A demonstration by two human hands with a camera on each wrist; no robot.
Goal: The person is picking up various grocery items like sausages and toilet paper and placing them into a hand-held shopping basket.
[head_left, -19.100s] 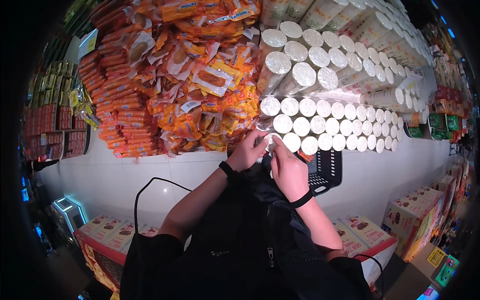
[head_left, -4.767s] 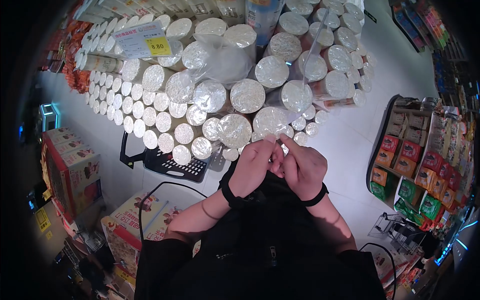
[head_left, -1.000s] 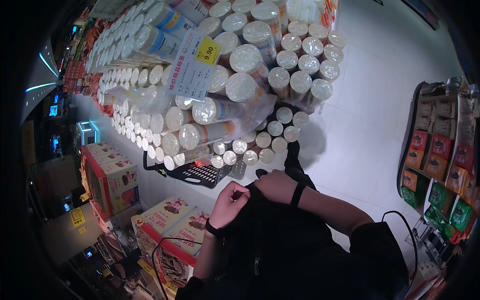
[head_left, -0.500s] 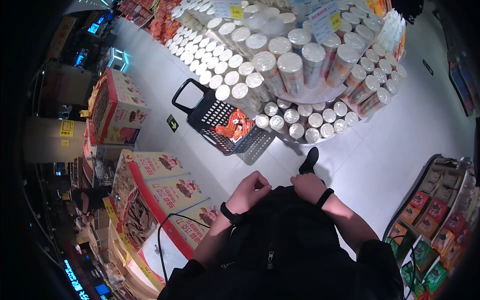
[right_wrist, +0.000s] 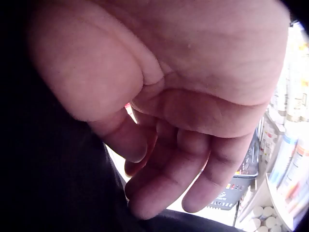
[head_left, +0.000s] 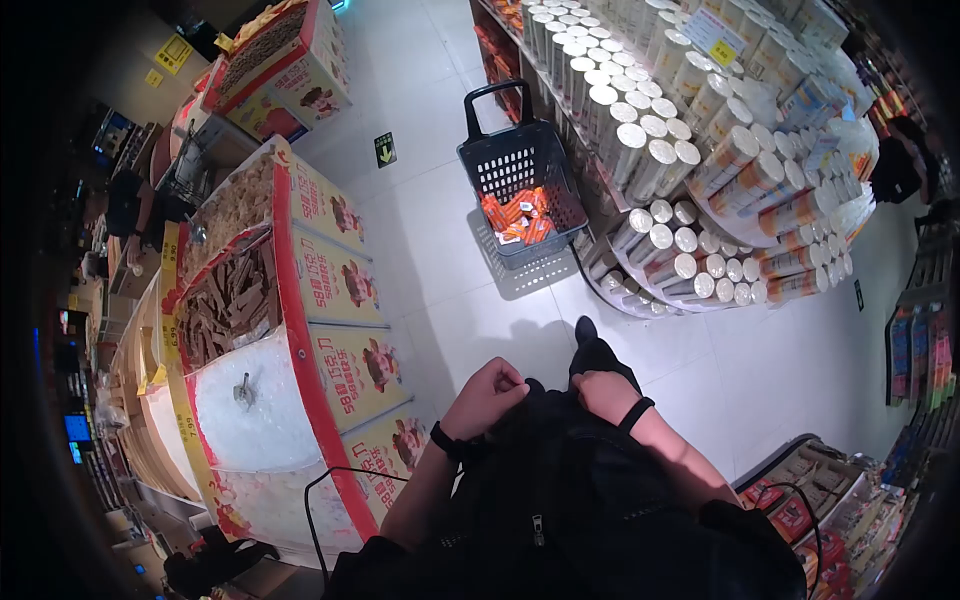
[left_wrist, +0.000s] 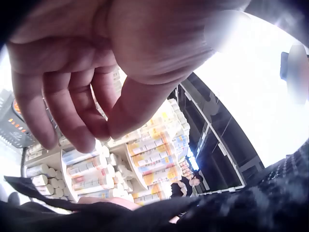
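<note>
In the head view my left hand (head_left: 485,397) hangs loosely curled before the dark clothing; the left wrist view shows its fingers (left_wrist: 72,111) bent with nothing held. To its right, my right hand (head_left: 610,397) hangs close to the body above a dark trouser leg. Loosely bent fingers (right_wrist: 166,179) with nothing in them fill much of the right wrist view. Neither hand touches any goods. Ahead on the floor stands a black basket (head_left: 510,170) with orange packets (head_left: 525,215) inside, beyond the reach of both hands.
Tiered shelves of white-topped cylinders (head_left: 660,155) curve along the right, close beside the basket. Open bins in printed cartons (head_left: 345,285) line the left. A low shelf of packets (head_left: 800,500) is at lower right. Pale floor tiles (head_left: 430,250) run between them.
The head view has turned, bringing the basket nearer the middle and the cylinders further right. The left-hand cartons look larger. Both hands stay low before the body, holding nothing.
</note>
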